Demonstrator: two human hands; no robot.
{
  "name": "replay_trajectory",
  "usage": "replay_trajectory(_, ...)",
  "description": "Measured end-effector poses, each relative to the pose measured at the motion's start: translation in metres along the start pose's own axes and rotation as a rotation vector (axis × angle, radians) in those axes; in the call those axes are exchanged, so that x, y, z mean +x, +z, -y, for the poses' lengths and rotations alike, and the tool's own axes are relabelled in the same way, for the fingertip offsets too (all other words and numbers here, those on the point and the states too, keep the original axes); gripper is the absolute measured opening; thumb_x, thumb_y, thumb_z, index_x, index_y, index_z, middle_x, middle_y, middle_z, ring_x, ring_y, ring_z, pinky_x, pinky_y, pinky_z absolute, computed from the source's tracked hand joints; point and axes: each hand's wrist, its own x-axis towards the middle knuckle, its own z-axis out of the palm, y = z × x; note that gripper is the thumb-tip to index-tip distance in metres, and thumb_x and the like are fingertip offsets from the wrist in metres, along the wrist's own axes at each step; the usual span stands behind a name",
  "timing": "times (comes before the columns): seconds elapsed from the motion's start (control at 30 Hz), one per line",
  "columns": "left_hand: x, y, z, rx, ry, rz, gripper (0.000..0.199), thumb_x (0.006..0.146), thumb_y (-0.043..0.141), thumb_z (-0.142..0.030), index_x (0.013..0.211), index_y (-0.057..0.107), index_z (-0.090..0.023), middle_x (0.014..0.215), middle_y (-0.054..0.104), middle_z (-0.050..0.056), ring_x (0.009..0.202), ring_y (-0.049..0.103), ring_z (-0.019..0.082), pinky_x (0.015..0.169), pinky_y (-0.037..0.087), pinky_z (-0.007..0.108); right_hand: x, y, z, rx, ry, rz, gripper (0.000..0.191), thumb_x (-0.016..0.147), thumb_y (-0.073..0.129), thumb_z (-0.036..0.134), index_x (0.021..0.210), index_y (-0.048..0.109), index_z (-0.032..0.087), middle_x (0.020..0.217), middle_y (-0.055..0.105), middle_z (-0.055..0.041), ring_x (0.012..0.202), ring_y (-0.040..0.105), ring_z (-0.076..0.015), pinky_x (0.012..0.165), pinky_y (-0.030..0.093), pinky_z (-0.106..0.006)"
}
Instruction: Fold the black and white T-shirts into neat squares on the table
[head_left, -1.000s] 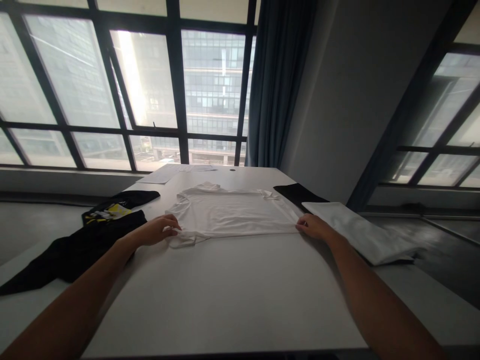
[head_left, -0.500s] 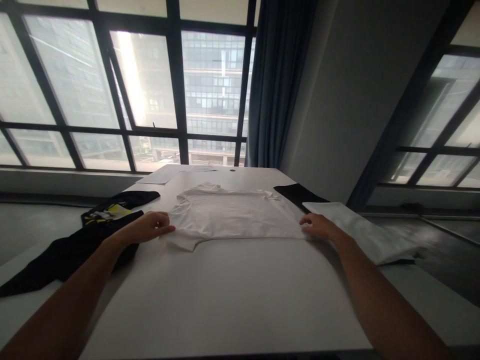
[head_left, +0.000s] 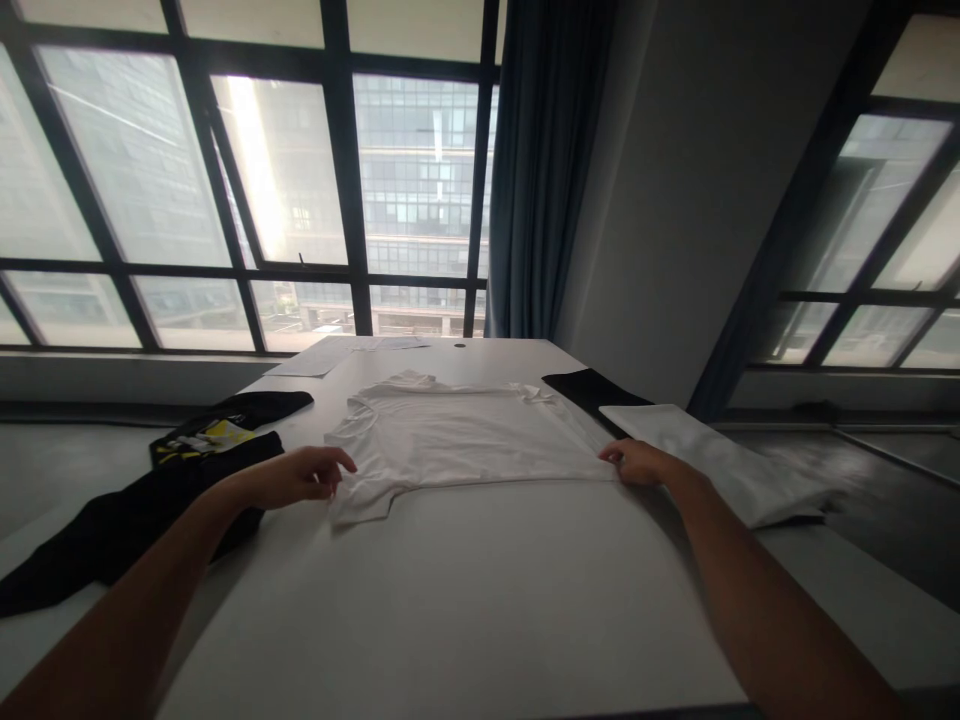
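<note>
A white T-shirt point(head_left: 472, 435) lies spread sideways on the white table point(head_left: 480, 590), its collar and sleeves toward the left and its hem toward the right. Beside the near sleeve on the left is my left hand point(head_left: 300, 475), fingers bent and apart, with no cloth visible between them. At the near right corner of the shirt, my right hand point(head_left: 637, 462) has its thumb and fingertips pinched on the hem. The cloth is mostly flat, with light creases near the collar.
Black clothing point(head_left: 180, 490) with a yellow print lies along the table's left side. On the right, a folded white cloth point(head_left: 705, 455) partly covers a black one point(head_left: 589, 388). Papers point(head_left: 311, 358) lie at the far left, below the windows. A blue curtain point(head_left: 544, 200) hangs behind.
My left hand has come off the shirt's left edge and its fingers have parted. The near sleeve now lies flatter and further forward. My right hand stays at the hem corner.
</note>
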Motion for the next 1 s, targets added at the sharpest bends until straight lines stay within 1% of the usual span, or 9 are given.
replay_trajectory(0.1, 0.010, 0.006, 0.010, 0.182, 0.059, -0.071, 0.054, 0.068, 0.071, -0.041, 0.119, 0.068, -0.025, 0.112, 0.066, 0.008, 0.099, 0.063, 0.025, 0.089, 0.052, 0.036, 0.001, 0.001, -0.001, 0.002, -0.014, -0.003, 0.057, 0.060, 0.066, 0.010, 0.115, 0.073, 0.020, 0.115, 0.071, -0.0117, 0.103, 0.068, -0.0280, 0.088, 0.052, -0.035)
replay_trajectory(0.2, 0.017, 0.013, 0.015, 0.212, 0.097, 0.007, 0.034, 0.063, 0.075, -0.037, 0.094, 0.075, -0.022, 0.117, 0.065, 0.009, 0.105, 0.061, 0.027, 0.094, 0.049, 0.035, 0.004, 0.003, -0.004, 0.012, -0.030, -0.023, 0.053, 0.058, 0.066, 0.010, 0.110, 0.075, 0.021, 0.110, 0.073, -0.0105, 0.100, 0.069, -0.0274, 0.086, 0.053, -0.035)
replay_trajectory(0.3, 0.017, 0.014, 0.015, 0.123, 0.102, 0.041, 0.024, 0.068, 0.071, -0.040, 0.080, 0.071, -0.019, 0.098, 0.069, 0.007, 0.091, 0.064, 0.024, 0.085, 0.051, 0.033, 0.005, 0.003, -0.008, 0.027, 0.031, -0.020, 0.044, 0.056, 0.069, 0.012, 0.098, 0.078, 0.020, 0.098, 0.074, -0.0094, 0.093, 0.070, -0.0273, 0.080, 0.054, -0.034)
replay_trajectory(0.47, 0.016, 0.010, 0.013, -0.097, 0.073, -0.057, 0.040, 0.077, 0.060, -0.059, 0.076, 0.060, -0.019, 0.066, 0.062, 0.000, 0.065, 0.057, 0.017, 0.065, 0.049, 0.028, -0.001, -0.001, -0.005, -0.051, 0.145, 0.078, 0.036, 0.052, 0.078, 0.014, 0.088, 0.077, 0.015, 0.091, 0.074, -0.0127, 0.088, 0.071, -0.0331, 0.075, 0.055, -0.038)
replay_trajectory(0.6, 0.039, 0.014, 0.017, -0.128, 0.018, -0.204, 0.059, 0.074, 0.051, -0.079, 0.066, 0.049, -0.021, 0.051, 0.050, -0.004, 0.051, 0.050, 0.014, 0.055, 0.045, 0.027, -0.013, -0.003, 0.021, -0.082, -0.086, -0.024, 0.064, 0.053, 0.083, 0.023, 0.115, 0.072, 0.021, 0.129, 0.063, -0.0130, 0.118, 0.060, -0.0345, 0.098, 0.048, -0.041)
replay_trajectory(0.77, 0.056, 0.021, 0.029, -0.225, -0.062, -0.510, 0.073, 0.068, 0.037, -0.092, 0.070, 0.050, -0.020, 0.060, 0.055, 0.000, 0.056, 0.058, 0.017, 0.058, 0.049, 0.032, -0.024, 0.003, 0.062, 0.074, -0.383, 0.096, 0.055, 0.060, 0.082, 0.036, 0.112, 0.074, 0.021, 0.119, 0.068, -0.0098, 0.111, 0.061, -0.0291, 0.098, 0.046, -0.035)
replay_trajectory(0.83, 0.049, 0.024, 0.036, -0.175, -0.033, -0.453, 0.074, 0.072, 0.037, -0.089, 0.080, 0.057, -0.018, 0.074, 0.064, 0.004, 0.070, 0.063, 0.021, 0.068, 0.052, 0.035, -0.026, 0.007, 0.072, 0.106, -0.426, 0.078, 0.049, 0.062, 0.081, 0.036, 0.108, 0.075, 0.020, 0.114, 0.069, -0.0093, 0.106, 0.062, -0.0278, 0.093, 0.048, -0.034)
replay_trajectory(0.93, 0.034, 0.030, 0.039, 0.042, 0.016, -0.265, 0.069, 0.068, 0.061, -0.078, 0.106, 0.063, -0.020, 0.108, 0.069, 0.009, 0.096, 0.064, 0.025, 0.085, 0.052, 0.037, -0.026, 0.014, 0.082, 0.148, -0.491, 0.063, 0.041, 0.065, 0.077, 0.035, 0.103, 0.076, 0.020, 0.108, 0.069, -0.0085, 0.098, 0.063, -0.0244, 0.087, 0.049, -0.031)
replay_trajectory(1.0, 0.028, 0.033, 0.037, 0.151, 0.037, -0.250, 0.061, 0.068, 0.066, -0.070, 0.104, 0.065, -0.020, 0.112, 0.068, 0.010, 0.098, 0.062, 0.026, 0.089, 0.050, 0.038, -0.025, 0.018, 0.086, 0.150, -0.528, 0.055, 0.034, 0.068, 0.074, 0.035, 0.097, 0.076, 0.019, 0.103, 0.069, -0.0081, 0.092, 0.064, -0.0228, 0.084, 0.049, -0.030)
